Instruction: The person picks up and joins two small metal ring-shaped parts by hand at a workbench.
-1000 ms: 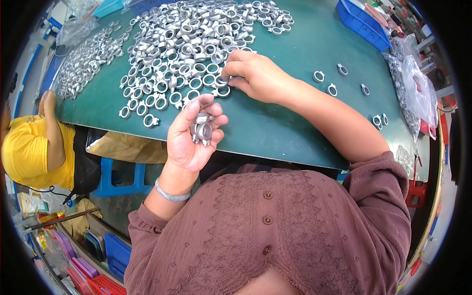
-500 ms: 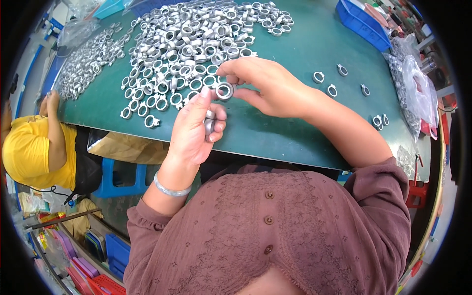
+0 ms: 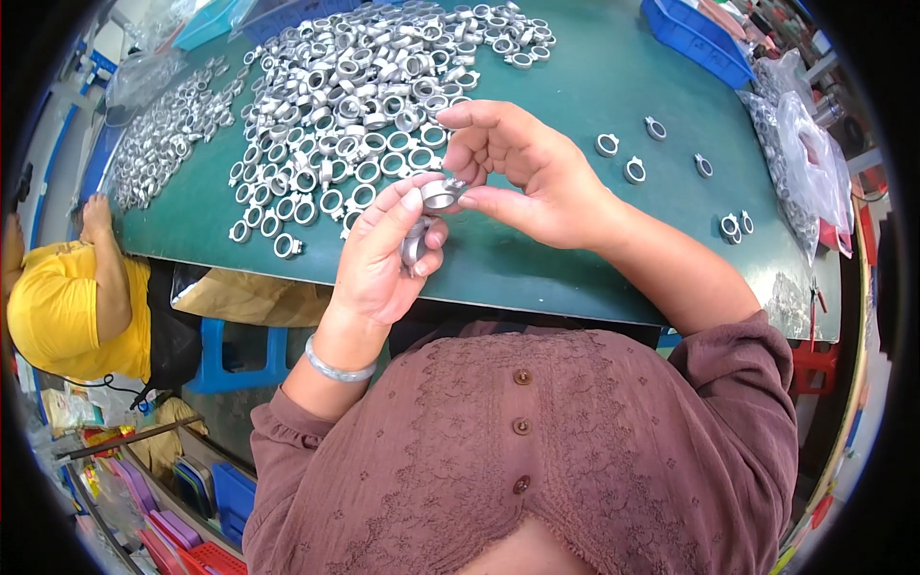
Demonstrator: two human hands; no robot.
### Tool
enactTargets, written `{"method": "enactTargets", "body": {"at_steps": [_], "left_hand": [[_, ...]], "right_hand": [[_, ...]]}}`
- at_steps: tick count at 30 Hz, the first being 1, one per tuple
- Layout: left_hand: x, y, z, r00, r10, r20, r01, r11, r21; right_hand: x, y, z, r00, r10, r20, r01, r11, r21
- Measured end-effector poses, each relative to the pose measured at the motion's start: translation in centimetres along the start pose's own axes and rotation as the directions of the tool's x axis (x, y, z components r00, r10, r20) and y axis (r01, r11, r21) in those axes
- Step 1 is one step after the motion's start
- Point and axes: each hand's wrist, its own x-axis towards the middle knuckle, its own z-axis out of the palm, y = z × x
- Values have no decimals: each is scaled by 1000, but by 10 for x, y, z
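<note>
Right hand (image 3: 537, 177) pinches 1 silver metal ring fitting (image 3: 439, 195) between thumb and fingertip, above the green table's (image 3: 594, 96) near edge. Left hand (image 3: 383, 254) curls closed around a small stack of the same rings (image 3: 414, 247) (count unclear), index tip steadying the pinched one; the loose ring pile (image 3: 355, 105) sits toward the far-left corner within reach.

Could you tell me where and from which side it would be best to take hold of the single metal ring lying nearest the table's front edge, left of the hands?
Probably across the round band of that metal ring, thumb and finger on opposite outer sides, coming straight down from above. It lies flat on the green table with its hole facing up, a small tab sticks out to one side, and its near side is free of the other rings.
</note>
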Motion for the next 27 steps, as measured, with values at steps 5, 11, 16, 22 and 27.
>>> {"method": "enactTargets", "body": {"at_steps": [5, 11, 16, 22, 27], "left_hand": [[1, -1, -2, 998, 35, 58, -32, 998, -51], [3, -3, -6, 996, 16, 85, -4, 991, -137], [2, -4, -6, 996, 28, 83, -18, 992, -122], [-2, -2, -10, 993, 74, 86, -70, 996, -54], [-7, -1, -18, 991, 90, 97, -86, 995, -49]], "right_hand": [[0, -5, 4, 993, -106, -53, 104, 994, -43], [0, -6, 5, 985, -172, -32, 167, 978, -125], [-2, -4, 3, 988, -154, -28, 148, 975, -166], [-1, -1, 2, 992, -129, 6, 129, 989, -74], [5, 2, -2, 996, -7, -88, -1, 996, -88]]}}
